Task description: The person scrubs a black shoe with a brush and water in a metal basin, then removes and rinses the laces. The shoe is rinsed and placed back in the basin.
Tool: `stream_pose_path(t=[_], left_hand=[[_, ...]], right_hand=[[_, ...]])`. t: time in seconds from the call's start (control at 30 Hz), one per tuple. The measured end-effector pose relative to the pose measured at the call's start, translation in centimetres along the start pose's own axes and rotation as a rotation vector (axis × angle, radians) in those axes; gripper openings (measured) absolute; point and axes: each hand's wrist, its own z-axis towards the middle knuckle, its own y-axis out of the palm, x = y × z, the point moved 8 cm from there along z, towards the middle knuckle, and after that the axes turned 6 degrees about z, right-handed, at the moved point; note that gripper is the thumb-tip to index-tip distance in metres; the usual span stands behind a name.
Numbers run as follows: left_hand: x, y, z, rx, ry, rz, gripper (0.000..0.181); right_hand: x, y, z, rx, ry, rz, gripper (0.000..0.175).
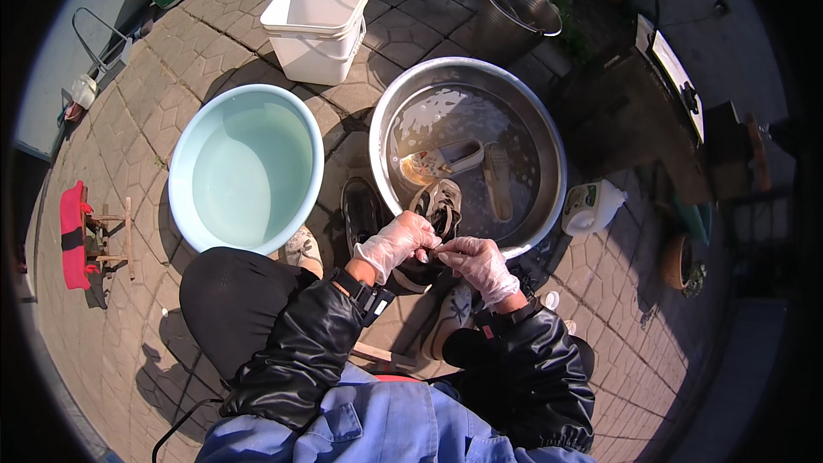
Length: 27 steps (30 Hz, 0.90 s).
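My left hand (pixel 403 242) and my right hand (pixel 476 264), both in clear thin gloves, meet at a dark laced shoe (pixel 443 203) by the near rim of a round metal basin (pixel 558 161). Fingertips of both hands are pinched at the shoe's lace area; what exactly lies between them is too small to tell. Inside the basin, in cloudy water, are a patterned slip-on shoe (pixel 434 164) and a pale insole or sole (pixel 497 181). Another dark shoe (pixel 361 209) stands on the paving left of the basin.
A light blue basin (pixel 317 161) of water stands at left. Beyond are a white square bucket (pixel 315 54) and a metal pail (pixel 508 32). A white plastic jug (pixel 588 209) lies right of the metal basin. A small stool with a red cover (pixel 76 238) is far left.
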Motion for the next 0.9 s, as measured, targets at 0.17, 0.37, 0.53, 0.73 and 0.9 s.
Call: stream_pose_path(t=[0.17,0.37,0.53,0.73,0.9], left_hand=[[-0.5,0.4,-0.2,-0.064,-0.033,-0.134,0.012],[-0.7,0.6,-0.7,-0.173,-0.058,-0.247,0.015],[0.4,0.4,-1.3,-0.152,-0.074,-0.051,0.009],[2.6,-1.2,-1.5,-0.008,0.078,0.5,0.018],[4.9,-1.8,-2.4,0.249,0.283,1.05,0.025]], right_hand=[[0.7,-1.6,1.6,0.175,-0.215,0.15,0.024],[2.8,0.0,2.5,0.105,-0.073,0.399,0.023],[2.2,0.0,2.6,0.044,0.046,0.278,0.011],[1.7,0.9,2.6,-0.08,0.048,0.246,0.01],[1.6,0.1,3.1,-0.015,0.019,0.235,0.012]])
